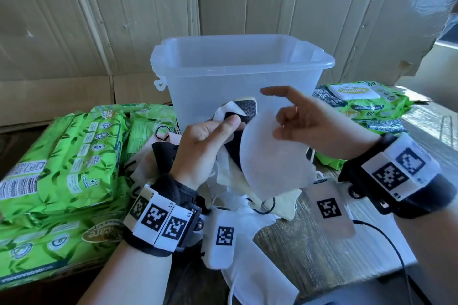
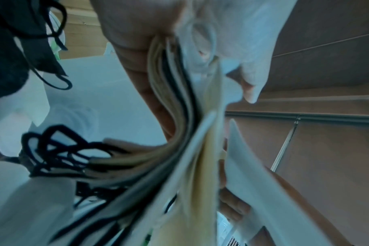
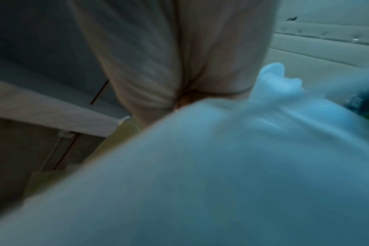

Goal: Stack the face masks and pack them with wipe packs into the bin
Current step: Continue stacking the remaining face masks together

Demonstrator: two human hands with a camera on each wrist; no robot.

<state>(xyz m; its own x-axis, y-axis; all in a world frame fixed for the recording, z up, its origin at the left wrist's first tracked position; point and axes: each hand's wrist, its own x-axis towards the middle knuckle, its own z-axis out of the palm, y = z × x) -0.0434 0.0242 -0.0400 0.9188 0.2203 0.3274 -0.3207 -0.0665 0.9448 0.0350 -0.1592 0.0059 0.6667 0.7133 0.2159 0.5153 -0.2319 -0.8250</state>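
Observation:
In the head view my left hand (image 1: 218, 131) grips a fanned stack of face masks (image 1: 238, 111), white, black and cream, thumb on top, in front of the translucent bin (image 1: 322, 63). My right hand (image 1: 285, 127) pinches a white mask (image 1: 270, 161) by its upper edge against the stack, index finger stretched out. The left wrist view shows the stack's edges (image 2: 179, 133) and tangled black ear loops (image 2: 63, 149). The white mask (image 3: 221, 166) fills the blurred right wrist view. The bin looks empty. Green wipe packs (image 1: 62, 156) lie left of the bin, and more wipe packs (image 1: 359, 99) right.
Loose masks (image 1: 250, 270) lie heaped on the wooden table (image 1: 309, 255) under my hands. A black cable (image 1: 386, 235) runs across the table at the right. Cardboard sheets (image 1: 99, 20) stand as a wall behind the bin.

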